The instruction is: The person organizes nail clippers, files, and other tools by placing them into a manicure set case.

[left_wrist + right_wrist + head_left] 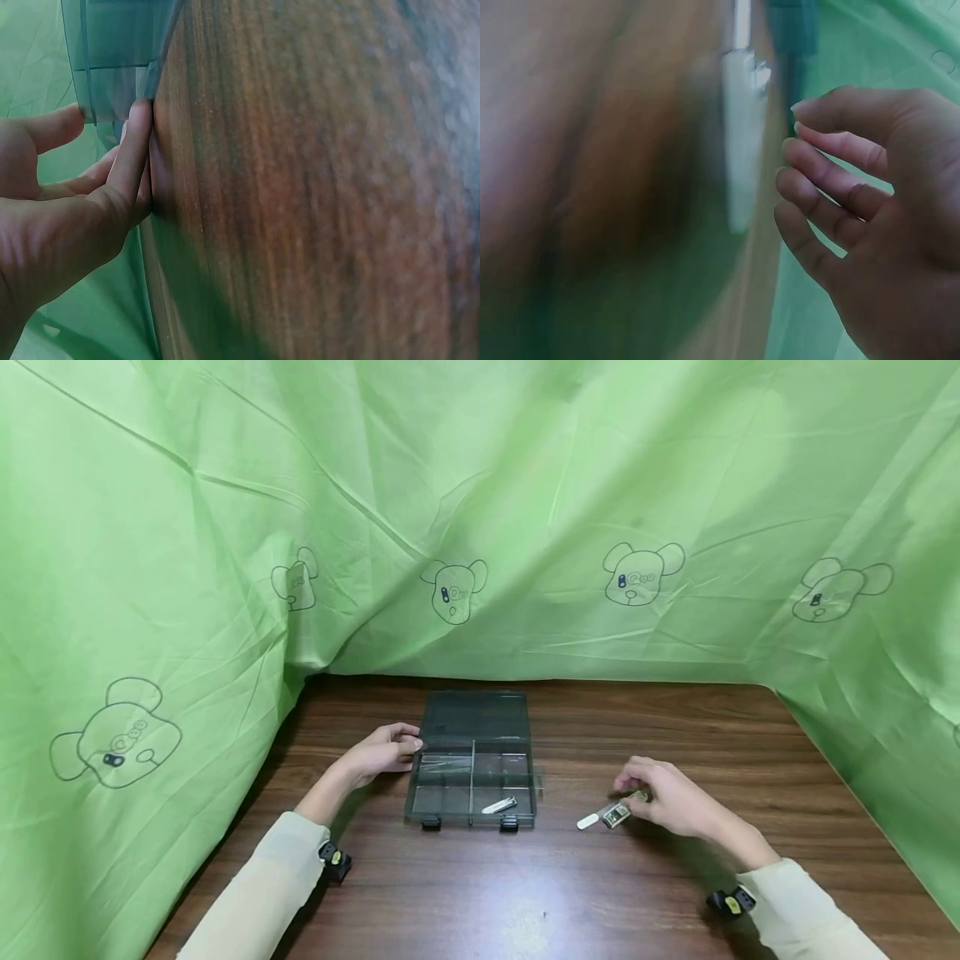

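Observation:
A dark see-through plastic box with its lid raised stands on the table. My left hand holds its left side; in the left wrist view the thumb meets the upper edge and a finger lies lower on the side. A silver nail clipper lies in the front right compartment, thin clear strips in the back left one. My right hand hovers low, fingers loosely bent, over a small patterned metallic piece and a white-ended flat piece. The right wrist view shows its fingertips beside a blurred pale strip.
The brown wooden table carries the box left of its middle and the small pieces to the right. Green cloth with bear-head drawings hangs behind and at both sides. Two black latches stick out from the box's front edge.

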### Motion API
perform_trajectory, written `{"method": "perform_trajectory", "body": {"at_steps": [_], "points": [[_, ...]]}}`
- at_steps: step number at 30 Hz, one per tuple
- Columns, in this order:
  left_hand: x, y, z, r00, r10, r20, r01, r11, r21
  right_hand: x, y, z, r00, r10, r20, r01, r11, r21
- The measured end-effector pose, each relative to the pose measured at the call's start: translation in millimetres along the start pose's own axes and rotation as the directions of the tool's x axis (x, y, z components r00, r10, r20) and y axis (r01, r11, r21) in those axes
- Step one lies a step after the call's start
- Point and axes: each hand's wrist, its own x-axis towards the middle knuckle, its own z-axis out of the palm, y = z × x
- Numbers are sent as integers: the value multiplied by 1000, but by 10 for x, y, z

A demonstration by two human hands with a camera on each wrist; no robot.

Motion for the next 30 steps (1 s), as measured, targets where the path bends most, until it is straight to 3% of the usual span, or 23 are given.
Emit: {"method": "perform_trajectory", "body": {"at_steps": [5, 10, 14, 18, 22, 30], "points": [[-2, -11, -19, 1000, 12, 8, -12, 1000, 4, -170, 85, 39, 999, -36, -23, 33, 991, -126], [6, -17, -21, 1000, 11, 9, -11, 1000, -2, -177, 111, 93, 1000, -6, 1, 6, 988, -154], [1, -17, -20, 1000, 2, 4, -2, 1000, -1, -161, 124, 91, 1000, 6, 24, -3, 995, -98], [3, -17, -28, 1000, 4, 10, -4, 1000, 0, -130, 99, 81, 999, 10, 31, -11, 1000, 24], [-10, -10, -39, 1000, 10, 22, -10, 1000, 2, 20, -30, 107, 1000, 12, 18, -14, 995, 103], [-16, -6, -19, 1000, 13, 19, -13, 1000, -2, 601, -515, 386, 998, -62, -10, 63, 988, 138]]}}
